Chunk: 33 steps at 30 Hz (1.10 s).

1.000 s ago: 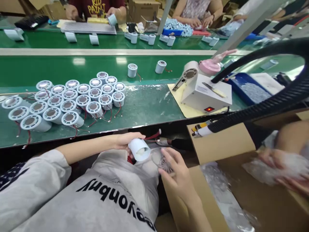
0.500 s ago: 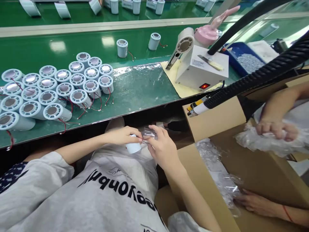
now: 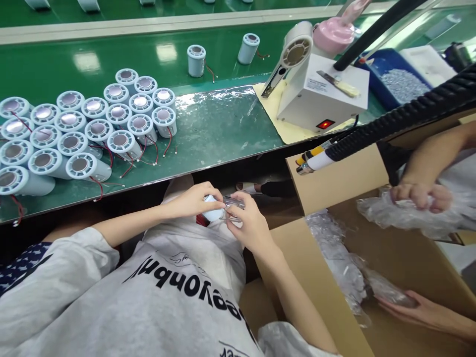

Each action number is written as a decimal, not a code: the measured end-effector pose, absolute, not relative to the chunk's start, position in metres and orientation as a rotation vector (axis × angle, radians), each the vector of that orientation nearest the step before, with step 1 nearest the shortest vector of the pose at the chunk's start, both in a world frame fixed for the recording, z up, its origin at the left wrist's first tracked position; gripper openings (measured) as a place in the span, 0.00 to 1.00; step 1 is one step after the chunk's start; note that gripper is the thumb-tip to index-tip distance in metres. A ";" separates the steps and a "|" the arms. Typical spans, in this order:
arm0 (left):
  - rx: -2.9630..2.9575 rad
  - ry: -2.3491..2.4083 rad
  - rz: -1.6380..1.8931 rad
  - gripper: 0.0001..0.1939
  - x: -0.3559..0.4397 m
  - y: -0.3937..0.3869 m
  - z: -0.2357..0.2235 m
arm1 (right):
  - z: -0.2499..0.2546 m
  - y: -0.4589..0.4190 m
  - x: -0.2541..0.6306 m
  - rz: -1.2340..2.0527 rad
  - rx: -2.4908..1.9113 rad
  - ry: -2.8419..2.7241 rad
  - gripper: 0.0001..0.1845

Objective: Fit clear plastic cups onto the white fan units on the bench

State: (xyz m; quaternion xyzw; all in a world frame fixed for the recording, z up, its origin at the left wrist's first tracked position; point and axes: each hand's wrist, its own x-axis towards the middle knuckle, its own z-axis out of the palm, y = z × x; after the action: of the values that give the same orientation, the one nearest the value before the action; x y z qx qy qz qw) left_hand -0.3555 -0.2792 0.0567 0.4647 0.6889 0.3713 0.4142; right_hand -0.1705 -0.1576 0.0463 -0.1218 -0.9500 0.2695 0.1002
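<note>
Both hands meet in the lap, just below the edge of the green surface. The left hand is closed around a small white cylinder, and the right hand pinches a clear plastic bag right at the cylinder's end, fingers curled on it. The cylinder lies roughly sideways, long axis running left to right, its free end pointing at the right hand, though it's mostly covered so I'm half guessing. The left grip is nearer; the bag touches it on the right. More cylinders stand on the surface.
</note>
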 end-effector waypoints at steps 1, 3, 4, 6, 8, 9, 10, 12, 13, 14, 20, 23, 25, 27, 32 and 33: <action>1.155 1.756 0.981 0.12 -0.354 -0.280 0.056 | 0.046 -0.157 -0.170 0.933 -0.381 -2.747 0.03; 1.135 1.777 1.061 0.18 -0.352 -0.283 0.054 | 0.046 -0.158 -0.169 1.158 -0.436 -2.589 0.07; 1.139 1.778 1.085 0.22 -0.352 -0.284 0.052 | 0.046 -0.159 -0.168 1.246 -0.473 -2.510 0.09; 1.171 1.764 1.102 0.29 -0.352 -0.288 0.047 | 0.048 -0.160 -0.167 1.396 -0.559 -2.375 0.13; 1.229 1.706 1.089 0.32 -0.354 -0.291 0.044 | 0.050 -0.161 -0.165 1.516 -0.632 -2.271 0.16; 1.267 1.648 1.078 0.33 -0.355 -0.292 0.044 | 0.051 -0.161 -0.165 1.568 -0.657 -2.223 0.16; 1.301 1.577 1.071 0.34 -0.357 -0.292 0.044 | 0.052 -0.161 -0.165 1.620 -0.673 -2.176 0.16; 1.339 1.441 1.056 0.34 -0.359 -0.292 0.047 | 0.052 -0.159 -0.164 1.713 -0.697 -2.076 0.16; 1.339 1.397 1.052 0.34 -0.359 -0.291 0.049 | 0.053 -0.158 -0.163 1.751 -0.698 -2.026 0.16; 1.327 1.377 1.052 0.34 -0.358 -0.291 0.051 | 0.053 -0.157 -0.162 1.783 -0.685 -1.987 0.16; 0.926 1.285 1.192 0.35 -0.346 -0.294 0.053 | 0.059 -0.155 -0.152 1.530 -0.482 -2.304 0.15; 0.785 1.212 1.187 0.37 -0.342 -0.297 0.052 | 0.061 -0.156 -0.146 1.379 -0.464 -2.388 0.17; 0.805 1.198 1.161 0.39 -0.343 -0.298 0.055 | 0.061 -0.156 -0.143 1.409 -0.441 -2.378 0.18; 0.887 1.204 1.166 0.40 -0.345 -0.299 0.060 | 0.062 -0.155 -0.141 1.449 -0.443 -2.363 0.20; 1.018 1.177 1.191 0.38 -0.347 -0.302 0.071 | 0.067 -0.159 -0.139 1.575 -0.468 -2.248 0.22; 1.032 1.167 1.194 0.38 -0.347 -0.303 0.072 | 0.068 -0.160 -0.138 1.617 -0.479 -2.223 0.23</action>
State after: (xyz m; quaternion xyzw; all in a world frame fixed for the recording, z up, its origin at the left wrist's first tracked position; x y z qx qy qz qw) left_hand -0.3471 -0.3032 0.0721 0.4371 0.4943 0.5055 0.5559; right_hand -0.1384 -0.1604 0.0679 -0.1689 -0.7844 0.5707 0.1746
